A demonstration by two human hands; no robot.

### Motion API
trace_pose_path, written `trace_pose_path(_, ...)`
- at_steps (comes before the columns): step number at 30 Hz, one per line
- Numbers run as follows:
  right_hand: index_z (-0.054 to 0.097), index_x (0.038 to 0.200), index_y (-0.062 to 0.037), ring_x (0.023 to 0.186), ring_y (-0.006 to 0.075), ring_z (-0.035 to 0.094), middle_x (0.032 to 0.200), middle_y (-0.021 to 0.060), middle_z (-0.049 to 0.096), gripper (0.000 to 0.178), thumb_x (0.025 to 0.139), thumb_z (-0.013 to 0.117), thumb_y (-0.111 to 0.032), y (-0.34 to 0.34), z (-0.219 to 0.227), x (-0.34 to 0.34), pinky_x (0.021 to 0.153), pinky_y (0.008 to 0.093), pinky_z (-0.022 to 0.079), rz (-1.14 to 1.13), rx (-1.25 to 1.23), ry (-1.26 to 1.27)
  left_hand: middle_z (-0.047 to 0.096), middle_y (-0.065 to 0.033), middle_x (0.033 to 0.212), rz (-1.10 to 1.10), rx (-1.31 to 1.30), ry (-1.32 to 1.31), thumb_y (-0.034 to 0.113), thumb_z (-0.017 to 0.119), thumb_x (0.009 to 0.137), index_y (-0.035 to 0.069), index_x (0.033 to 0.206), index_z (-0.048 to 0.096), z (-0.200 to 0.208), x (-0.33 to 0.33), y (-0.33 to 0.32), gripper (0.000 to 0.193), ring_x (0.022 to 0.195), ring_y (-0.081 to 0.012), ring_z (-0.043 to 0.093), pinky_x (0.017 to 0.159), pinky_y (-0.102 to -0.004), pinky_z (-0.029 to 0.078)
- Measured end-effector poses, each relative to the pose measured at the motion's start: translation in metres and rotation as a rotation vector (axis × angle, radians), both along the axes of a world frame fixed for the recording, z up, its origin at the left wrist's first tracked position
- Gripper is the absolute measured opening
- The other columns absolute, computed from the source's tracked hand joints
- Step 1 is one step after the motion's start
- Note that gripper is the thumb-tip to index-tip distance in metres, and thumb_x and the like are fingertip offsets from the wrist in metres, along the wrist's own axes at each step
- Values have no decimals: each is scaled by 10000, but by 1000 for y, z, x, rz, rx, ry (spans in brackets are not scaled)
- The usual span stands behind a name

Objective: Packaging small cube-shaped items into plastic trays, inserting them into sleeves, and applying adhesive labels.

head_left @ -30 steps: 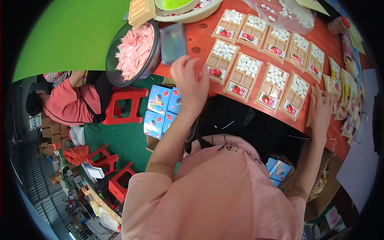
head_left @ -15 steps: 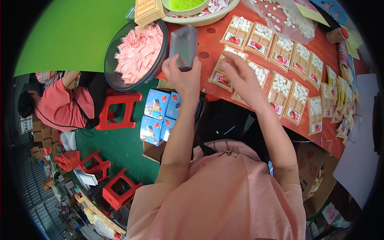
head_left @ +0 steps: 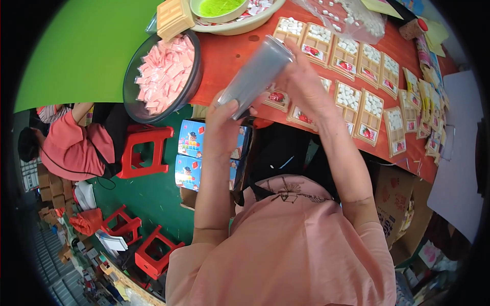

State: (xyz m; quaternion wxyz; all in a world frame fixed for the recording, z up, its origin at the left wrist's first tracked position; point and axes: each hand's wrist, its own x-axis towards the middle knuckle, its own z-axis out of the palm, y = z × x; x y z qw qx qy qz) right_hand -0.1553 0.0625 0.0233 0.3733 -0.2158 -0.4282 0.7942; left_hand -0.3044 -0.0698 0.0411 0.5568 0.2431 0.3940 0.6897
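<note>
Over the front of the red table, a long, see-through grey plastic box slants up to the right between my hands. My left hand wraps round its lower near end, thumb on the side facing me. At the upper far end, my right hand grips it, though some of its fingers are hidden behind the box. Just beyond and to the right lie rows of tan compartment trays holding small white cubes and red-and-white strawberry packets. My right forearm covers part of the near row.
Left of my hands sits a black basin of pink sachets. Behind are a cream basin, a tan tray and a bag of white cubes. Blue boxes and red stools stand below; a person sits left.
My right hand has come left from above the trays and taken hold of the plastic box's far end. The box has shifted right and tipped over to a slant.
</note>
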Motion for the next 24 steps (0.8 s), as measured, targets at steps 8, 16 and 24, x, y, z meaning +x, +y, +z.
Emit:
trace_pose_path(8, 419, 1388, -46, 1047, 192, 626, 1203, 126, 590, 675, 810, 766, -79, -19, 39, 85, 845, 332, 565, 356, 80, -233, 601, -119, 1211, 11, -5, 121, 228, 690, 865, 31, 1327, 445, 23, -12, 28, 558, 1100, -226, 596, 949, -391, 491)
trace_pose_path(16, 402, 1306, -116, 1206, 177, 468, 1265, 54, 456, 516, 873, 673, -45, -76, 16, 100, 1024, 358, 409, -32, 169, -164, 583, -119, 1264, 37, -29, -102, 270, 683, 910, 53, 1368, 448, 1, 85, 43, 559, 1185, -238, 578, 1032, -424, 468)
trace_pose_path(24, 617, 1095, -94, 1043, 137, 533, 1154, -2, 554, 337, 861, 777, -278, -51, 12, 153, 898, 298, 448, -7, -61, -333, 603, -98, 1158, -185, -74, -134, 168, 732, 817, 23, 1305, 485, -9, 117, 54, 565, 1063, -202, 611, 918, -383, 508)
